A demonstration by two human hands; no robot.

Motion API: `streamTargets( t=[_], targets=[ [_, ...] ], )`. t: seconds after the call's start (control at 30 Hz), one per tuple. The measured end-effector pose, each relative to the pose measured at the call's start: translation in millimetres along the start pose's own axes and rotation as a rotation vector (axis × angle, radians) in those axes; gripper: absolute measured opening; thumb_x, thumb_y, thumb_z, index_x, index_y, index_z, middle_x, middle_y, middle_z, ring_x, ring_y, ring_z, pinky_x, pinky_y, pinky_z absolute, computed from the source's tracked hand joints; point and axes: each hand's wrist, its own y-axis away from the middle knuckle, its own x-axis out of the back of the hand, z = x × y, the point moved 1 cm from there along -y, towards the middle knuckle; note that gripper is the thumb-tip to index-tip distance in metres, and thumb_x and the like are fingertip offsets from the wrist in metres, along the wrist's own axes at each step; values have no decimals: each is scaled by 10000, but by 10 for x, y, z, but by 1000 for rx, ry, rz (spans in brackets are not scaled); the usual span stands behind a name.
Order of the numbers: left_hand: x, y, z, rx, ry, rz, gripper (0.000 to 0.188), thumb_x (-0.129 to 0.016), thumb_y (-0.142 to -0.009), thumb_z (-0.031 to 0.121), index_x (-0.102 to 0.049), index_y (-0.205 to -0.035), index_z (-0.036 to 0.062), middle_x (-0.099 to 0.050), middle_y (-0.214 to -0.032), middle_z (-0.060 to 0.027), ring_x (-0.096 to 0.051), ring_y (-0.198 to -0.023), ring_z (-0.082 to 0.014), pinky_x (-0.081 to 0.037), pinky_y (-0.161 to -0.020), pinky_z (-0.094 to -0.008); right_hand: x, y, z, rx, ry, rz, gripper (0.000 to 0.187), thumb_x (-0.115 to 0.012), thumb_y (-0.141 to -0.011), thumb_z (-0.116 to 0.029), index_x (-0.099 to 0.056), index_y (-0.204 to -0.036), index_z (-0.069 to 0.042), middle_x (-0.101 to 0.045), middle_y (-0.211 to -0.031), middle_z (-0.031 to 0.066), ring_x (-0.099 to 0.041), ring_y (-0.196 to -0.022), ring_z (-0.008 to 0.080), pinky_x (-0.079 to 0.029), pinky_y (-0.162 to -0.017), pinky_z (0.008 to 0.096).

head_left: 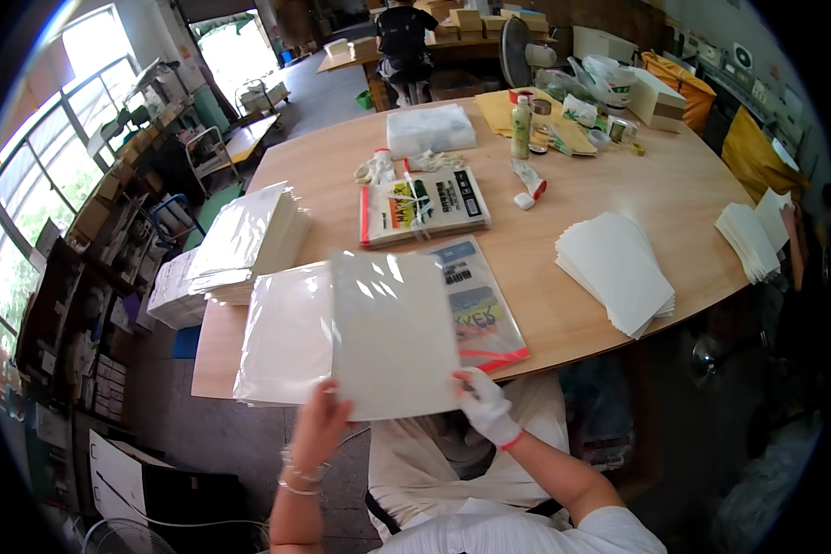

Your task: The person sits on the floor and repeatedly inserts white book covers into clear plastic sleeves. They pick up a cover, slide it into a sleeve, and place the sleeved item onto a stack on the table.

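Between my two hands is a white sheet [395, 346] with shiny, plastic-like glare along its top, held over the table's near edge. My left hand [321, 415], bare with bracelets at the wrist, grips its lower left corner. My right hand [487, 406], in a white glove with a red cuff, pinches its lower right edge. Beside it on the left lies a stack of glossy clear plastic sleeves [284, 332], partly covered by the sheet. Partly under the sheet on the right is a printed plastic bag [489, 319] with a red edge.
A taller stack of sleeved sheets [249, 235] stands at left. Beyond are a strapped printed pack [425, 208], white gloves [376, 168] and a bottle [521, 127]. Fanned white sheets [614, 272] lie right. Another person's hand [790, 226] touches sheets at far right.
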Motion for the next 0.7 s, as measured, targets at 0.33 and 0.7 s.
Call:
streamTargets(
  t=[0.33, 0.7],
  targets=[
    [1912, -314, -1803, -82, -241, 364, 458, -391, -800, 39, -422, -1252, -26, -431, -1282, -189, -378, -1206, -212, -383, -909, -285, -1488, -781, -765, 35, 357, -565, 142, -489, -818, -48, -570, -890, 43, -614, -841, 160, -600, -886, 172, -436, -661, 254],
    [1128, -20, -761, -358, -537, 877, 387, -484, -869, 136, -415, -1209, -36, -434, -1241, -175, -448, -1122, -257, -351, -937, -359, 1056, -159, 101, 96, 652, 34, 124, -608, -780, -131, -564, -798, -17, -566, -737, 123, -553, -657, 287, -431, -562, 361]
  ],
)
